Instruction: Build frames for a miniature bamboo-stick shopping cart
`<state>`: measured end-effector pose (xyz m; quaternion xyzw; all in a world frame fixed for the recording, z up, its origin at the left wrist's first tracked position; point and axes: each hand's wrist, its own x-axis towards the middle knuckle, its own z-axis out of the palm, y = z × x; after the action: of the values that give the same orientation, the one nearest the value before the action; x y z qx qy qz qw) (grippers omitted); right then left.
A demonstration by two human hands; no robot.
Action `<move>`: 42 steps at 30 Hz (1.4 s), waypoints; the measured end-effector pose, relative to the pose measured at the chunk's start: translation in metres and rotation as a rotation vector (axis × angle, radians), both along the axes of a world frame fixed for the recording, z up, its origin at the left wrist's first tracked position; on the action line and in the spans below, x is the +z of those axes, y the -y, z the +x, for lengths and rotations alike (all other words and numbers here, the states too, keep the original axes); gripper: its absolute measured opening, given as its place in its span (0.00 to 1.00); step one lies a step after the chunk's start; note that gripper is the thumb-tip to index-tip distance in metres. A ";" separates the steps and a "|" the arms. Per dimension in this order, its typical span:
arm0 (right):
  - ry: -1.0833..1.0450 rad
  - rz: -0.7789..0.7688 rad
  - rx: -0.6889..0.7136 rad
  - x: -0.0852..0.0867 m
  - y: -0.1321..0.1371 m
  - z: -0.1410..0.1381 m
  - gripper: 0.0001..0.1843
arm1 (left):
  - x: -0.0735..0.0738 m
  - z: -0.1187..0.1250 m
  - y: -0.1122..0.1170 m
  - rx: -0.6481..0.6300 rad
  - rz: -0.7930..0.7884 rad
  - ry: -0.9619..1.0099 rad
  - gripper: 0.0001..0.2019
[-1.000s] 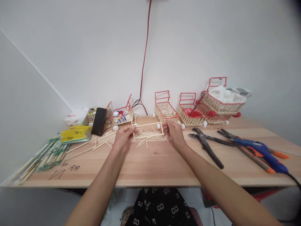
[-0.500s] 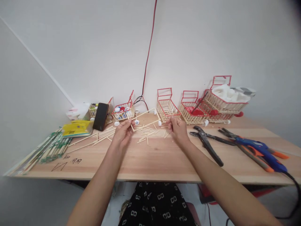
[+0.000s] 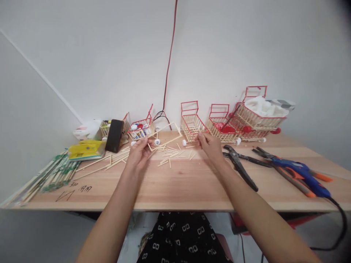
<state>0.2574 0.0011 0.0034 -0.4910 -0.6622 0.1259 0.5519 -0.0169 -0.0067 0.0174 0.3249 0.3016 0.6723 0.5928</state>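
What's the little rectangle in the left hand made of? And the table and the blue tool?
Rectangle: probably wood or bamboo, unpainted-looking, because its thin sides are pale tan.
Table: looks like wood, or a wood-look surface, fairly smooth, with grain-like stripes.
Blue tool: its body is likely plastic, because the blue looks even and moulded, but I can't be sure.
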 end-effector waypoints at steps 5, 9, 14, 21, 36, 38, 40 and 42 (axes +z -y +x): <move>-0.253 -0.098 0.176 0.001 0.002 -0.008 0.30 | -0.003 0.009 0.003 0.033 0.026 -0.212 0.15; -0.292 -0.152 0.236 0.000 0.003 -0.014 0.29 | -0.004 0.017 0.004 0.065 0.029 -0.305 0.17; -0.184 -0.093 0.213 -0.001 0.004 -0.020 0.24 | -0.008 0.023 0.004 0.107 0.055 -0.385 0.16; -0.131 -0.078 0.124 0.001 0.009 -0.025 0.20 | -0.012 0.029 0.004 0.038 0.035 -0.341 0.19; -0.098 -0.093 0.073 -0.008 0.003 -0.021 0.22 | -0.012 0.025 0.005 0.005 0.020 -0.252 0.23; -0.103 -0.101 0.079 -0.009 0.002 -0.021 0.23 | -0.011 0.025 0.005 0.025 0.016 -0.271 0.23; -0.105 -0.100 0.088 -0.009 0.002 -0.021 0.22 | -0.011 0.024 0.005 0.042 0.012 -0.290 0.23; -0.103 -0.085 0.094 -0.008 0.004 -0.021 0.21 | -0.011 0.024 0.005 0.059 0.009 -0.325 0.22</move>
<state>0.2363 -0.0027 -0.0048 -0.4751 -0.6492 0.2048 0.5576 0.0070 -0.0118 0.0067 0.4229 0.3998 0.6295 0.5148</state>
